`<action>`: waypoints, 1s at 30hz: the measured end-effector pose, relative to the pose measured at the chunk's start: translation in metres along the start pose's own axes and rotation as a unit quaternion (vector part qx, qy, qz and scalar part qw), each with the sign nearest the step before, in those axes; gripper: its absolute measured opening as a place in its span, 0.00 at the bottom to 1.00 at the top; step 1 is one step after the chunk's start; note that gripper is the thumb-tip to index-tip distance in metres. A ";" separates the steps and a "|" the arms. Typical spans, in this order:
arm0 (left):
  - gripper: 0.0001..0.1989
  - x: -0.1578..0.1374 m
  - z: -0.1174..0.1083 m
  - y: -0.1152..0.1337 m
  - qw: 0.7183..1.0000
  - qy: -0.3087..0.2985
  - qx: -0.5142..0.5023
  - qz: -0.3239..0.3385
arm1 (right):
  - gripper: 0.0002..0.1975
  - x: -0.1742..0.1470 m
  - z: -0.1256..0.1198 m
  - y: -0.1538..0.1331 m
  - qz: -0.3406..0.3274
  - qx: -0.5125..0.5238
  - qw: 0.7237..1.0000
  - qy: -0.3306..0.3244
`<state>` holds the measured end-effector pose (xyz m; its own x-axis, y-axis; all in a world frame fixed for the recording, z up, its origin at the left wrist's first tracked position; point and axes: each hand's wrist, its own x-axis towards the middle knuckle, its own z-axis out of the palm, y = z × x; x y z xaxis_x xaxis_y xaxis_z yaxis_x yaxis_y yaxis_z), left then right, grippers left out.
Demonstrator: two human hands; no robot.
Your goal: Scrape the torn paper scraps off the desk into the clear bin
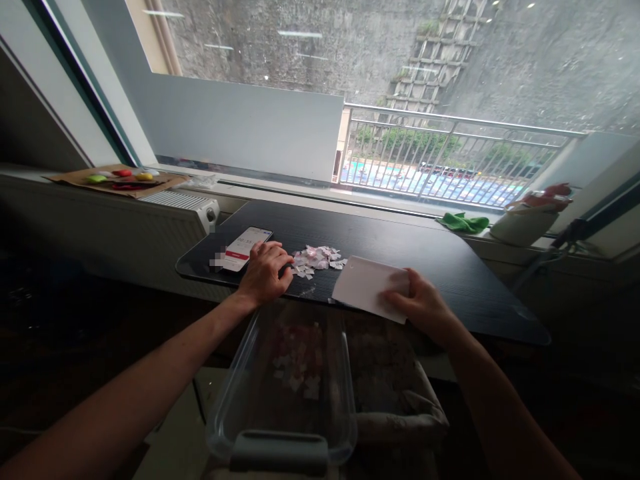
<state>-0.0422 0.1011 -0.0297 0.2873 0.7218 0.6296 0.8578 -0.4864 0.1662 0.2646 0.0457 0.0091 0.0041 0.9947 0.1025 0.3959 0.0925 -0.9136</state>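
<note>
The person's right hand [420,297] has a pale, flat white card [370,287] gripped by its right end, thumb laid over the face and fingers around the far edge. The card reaches out toward the left hand, tilted a little, its free end close beside a loose pile of torn paper scraps [315,260]. That pile lies on the black tabletop [400,240] between the two hands, just off the thumb side of the left hand [267,273]. The left hand is bent over the table, palm down, knuckles up and fingers curled — whether anything is tucked beneath them I cannot tell from here. Just beyond its fingers, on the outer side, a phone [243,250] lies face up with its screen lit, partly behind the hand. Below both hands, nearer the person's body, sits a clear plastic bin [343,443] with a grey latch at its near end; more paper scraps show dimly inside it. Farther off, past the right hand, a bunched green cloth [464,223] lies on the windowsill beside a pale container [523,223]. Out beyond the left hand, a white radiator [175,213] stands under the sill, and a brown sheet [65,179] carries several small coloured things — red, yellow, green.
</note>
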 end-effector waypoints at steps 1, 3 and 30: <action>0.11 0.000 0.000 0.000 1.000 0.000 0.001 0.001 | 0.16 -0.002 0.003 0.000 0.013 0.025 0.999 -0.017; 0.11 0.000 0.000 0.000 1.000 -0.001 0.004 0.000 | 0.16 -0.004 0.009 0.001 0.032 0.061 0.997 -0.040; 0.11 0.000 0.000 0.002 1.000 -0.008 0.001 -0.009 | 0.13 0.014 0.001 -0.029 -0.074 -0.159 0.982 0.069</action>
<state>-0.0405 0.0999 -0.0294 0.2782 0.7379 0.6149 0.8633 -0.4727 0.1767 0.2525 0.0570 0.0368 0.0399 0.9541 0.2967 0.6686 0.1952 -0.7176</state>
